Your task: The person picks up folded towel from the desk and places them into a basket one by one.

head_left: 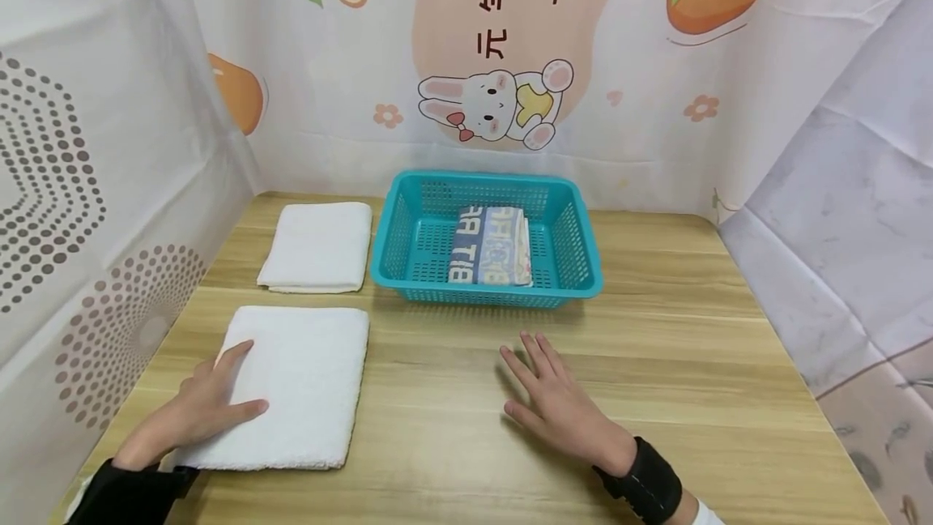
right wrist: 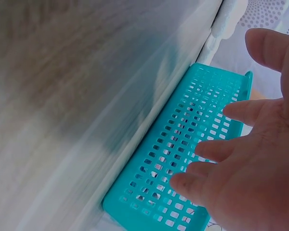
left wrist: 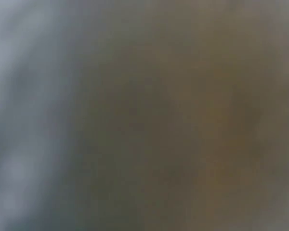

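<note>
A folded white towel point(head_left: 306, 387) lies at the left front of the table, and my left hand point(head_left: 200, 407) rests on its left part with thumb and fingers spread. Behind it is a smaller folded white towel point(head_left: 321, 245). My right hand point(head_left: 557, 411) is held over the bare wood, fingers spread and holding nothing, in front of a teal plastic basket point(head_left: 488, 296). Inside the basket lies a folded blue and cream patterned cloth point(head_left: 490, 248) with letters. In the right wrist view the right hand point(right wrist: 253, 159) appears before the basket's holed side. The left wrist view is too blurred to read.
The wooden table point(head_left: 656, 330) meets a printed white curtain point(head_left: 328, 128) at the back, just behind the basket. More cloth hangs along the left and right sides.
</note>
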